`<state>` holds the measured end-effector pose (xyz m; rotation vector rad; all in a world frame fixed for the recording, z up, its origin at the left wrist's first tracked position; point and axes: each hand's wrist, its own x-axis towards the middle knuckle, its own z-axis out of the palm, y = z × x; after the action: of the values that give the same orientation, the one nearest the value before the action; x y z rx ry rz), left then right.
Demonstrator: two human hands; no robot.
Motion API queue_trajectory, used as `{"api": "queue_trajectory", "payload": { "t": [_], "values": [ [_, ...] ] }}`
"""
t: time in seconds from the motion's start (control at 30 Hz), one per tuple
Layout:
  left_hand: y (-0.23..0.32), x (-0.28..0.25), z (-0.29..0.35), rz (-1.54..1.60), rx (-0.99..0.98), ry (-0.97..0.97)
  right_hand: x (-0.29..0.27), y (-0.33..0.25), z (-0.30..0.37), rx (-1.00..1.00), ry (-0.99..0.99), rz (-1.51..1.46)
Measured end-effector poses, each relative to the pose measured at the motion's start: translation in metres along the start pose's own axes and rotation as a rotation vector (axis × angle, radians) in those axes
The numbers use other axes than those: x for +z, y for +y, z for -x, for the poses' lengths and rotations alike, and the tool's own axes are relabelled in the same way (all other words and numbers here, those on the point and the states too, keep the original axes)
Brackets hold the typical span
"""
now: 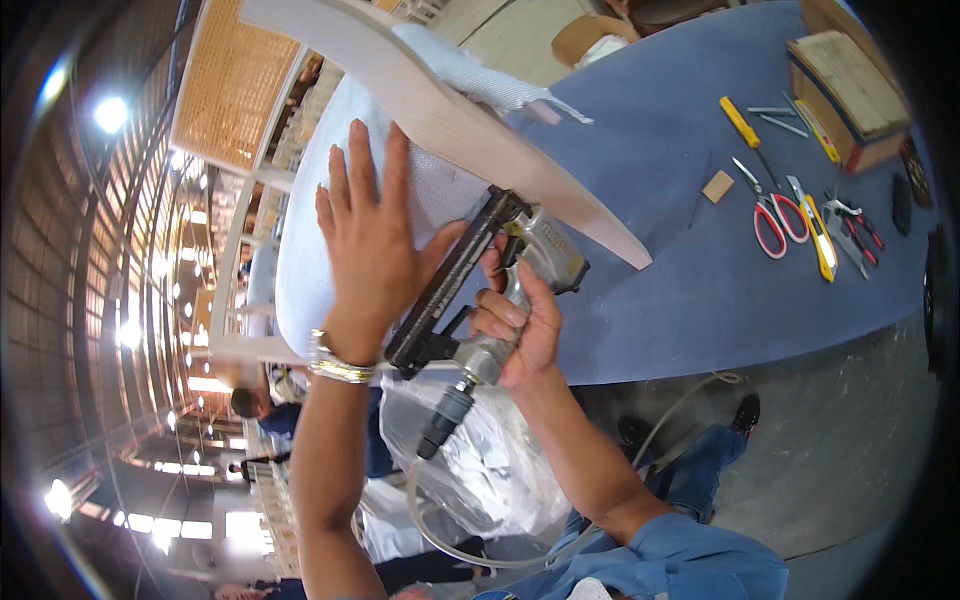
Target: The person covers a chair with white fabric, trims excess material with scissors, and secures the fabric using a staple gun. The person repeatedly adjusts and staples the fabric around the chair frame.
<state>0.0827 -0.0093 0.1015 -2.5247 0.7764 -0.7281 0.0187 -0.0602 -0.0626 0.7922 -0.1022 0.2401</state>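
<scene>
The right hand [525, 325] wraps around the nail gun [548, 250] beside the chair leg [530, 165]; the left hand [370, 235] lies spread on the seat [302, 275]. The seat looks covered; the ragged cloth strip [500, 88] beyond the leg looks unfinished.

I'm in a furniture workshop: an air-powered nailer [550, 250] by a padded chair [308, 240], tools (scissors [764, 194], screwdriver [738, 122], knife [819, 236]) on my blue table [650, 320], bright lamps [111, 114] under a high roof [75, 265].
</scene>
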Motion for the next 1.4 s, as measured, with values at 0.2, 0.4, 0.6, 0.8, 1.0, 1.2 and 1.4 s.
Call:
{"api": "queue_trajectory", "payload": {
  "t": [0.2,0.4,0.6,0.8,1.0,1.2,1.4],
  "values": [
    [-0.03,0.001,-0.047,0.138,0.038,-0.092,-0.008,0.022,-0.007,-0.121,-0.097,0.069],
    [-0.012,0.01,-0.044,0.073,-0.034,0.018,-0.007,0.014,-0.009,-0.162,-0.1,0.202],
    [-0.003,-0.006,-0.041,0.022,-0.115,0.002,-0.009,0.008,-0.009,-0.071,-0.146,0.172],
    [-0.018,-0.013,-0.021,0.043,-0.209,-0.061,0.009,-0.041,0.055,0.059,0.064,0.658],
    [0.005,-0.007,-0.028,0.155,-0.235,0.171,0.128,-0.13,0.138,-0.101,0.553,2.092],
    [0.018,0.001,-0.005,0.123,-0.415,0.313,0.121,-0.244,0.107,0.212,0.143,3.3],
    [0.019,-0.06,0.016,1.169,-0.507,0.397,0.037,-0.283,0.089,-0.017,0.047,3.447]
  ]
}}
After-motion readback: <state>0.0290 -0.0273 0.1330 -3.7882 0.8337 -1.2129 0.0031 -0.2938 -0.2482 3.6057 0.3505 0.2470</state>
